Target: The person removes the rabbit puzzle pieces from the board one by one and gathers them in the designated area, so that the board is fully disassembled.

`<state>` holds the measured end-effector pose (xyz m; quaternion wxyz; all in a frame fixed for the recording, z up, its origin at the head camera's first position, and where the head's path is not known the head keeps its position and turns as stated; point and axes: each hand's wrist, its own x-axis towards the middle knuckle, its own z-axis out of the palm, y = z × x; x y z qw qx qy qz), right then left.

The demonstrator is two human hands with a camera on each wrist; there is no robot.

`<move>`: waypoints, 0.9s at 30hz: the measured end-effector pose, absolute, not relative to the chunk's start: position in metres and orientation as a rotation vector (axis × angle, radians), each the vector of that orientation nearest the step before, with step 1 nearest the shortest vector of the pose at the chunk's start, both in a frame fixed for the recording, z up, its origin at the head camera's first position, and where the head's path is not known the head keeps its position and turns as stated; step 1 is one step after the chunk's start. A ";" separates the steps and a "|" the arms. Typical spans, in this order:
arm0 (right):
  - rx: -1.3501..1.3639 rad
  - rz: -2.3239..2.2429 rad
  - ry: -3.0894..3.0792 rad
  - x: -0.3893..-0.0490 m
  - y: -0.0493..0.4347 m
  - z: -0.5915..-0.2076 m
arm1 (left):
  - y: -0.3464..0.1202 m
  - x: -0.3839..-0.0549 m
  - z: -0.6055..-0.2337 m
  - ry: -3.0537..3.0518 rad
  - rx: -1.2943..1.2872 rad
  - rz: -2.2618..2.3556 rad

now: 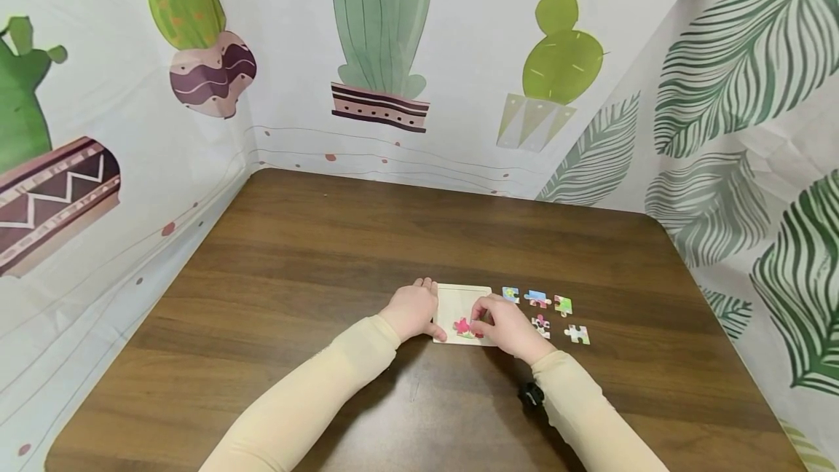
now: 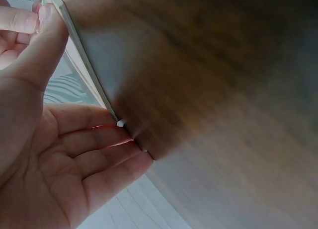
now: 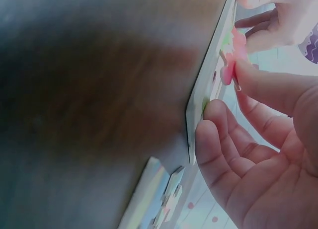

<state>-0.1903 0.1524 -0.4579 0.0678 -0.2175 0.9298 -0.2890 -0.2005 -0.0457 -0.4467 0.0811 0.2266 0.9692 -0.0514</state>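
Observation:
In the head view a shallow wooden puzzle tray (image 1: pixel 454 304) lies on the table. My left hand (image 1: pixel 411 309) rests along its left side, fingers straight and touching the edge. The left thumb lies at the tray's near left corner. Over the near right part of the tray, my right hand (image 1: pixel 507 325) pinches a pink jigsaw piece (image 3: pixel 227 74) between thumb and index finger. Beside it a pink and green jigsaw piece (image 1: pixel 462 325) sits in the tray's near part. The right hand's other fingers touch the tray's side, and much of the pinched piece is hidden.
Several loose jigsaw pieces lie right of the tray, among them a blue one (image 1: pixel 537 299), a green one (image 1: pixel 563 304) and a pale one (image 1: pixel 577 333). Brown wooden tabletop (image 1: pixel 367 239) surrounds them. Behind stands a cactus-printed cloth (image 1: pixel 288 57).

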 end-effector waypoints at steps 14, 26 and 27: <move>-0.687 -1.023 2.666 -0.192 0.158 -0.457 | -0.046 -0.199 -0.445 2.884 0.670 -0.165; -0.658 -1.042 2.670 -0.193 0.181 -0.446 | -0.045 -0.196 -0.440 2.864 0.658 -0.176; -0.630 -1.043 2.674 -0.193 0.184 -0.446 | -0.045 -0.196 -0.440 2.863 0.660 -0.173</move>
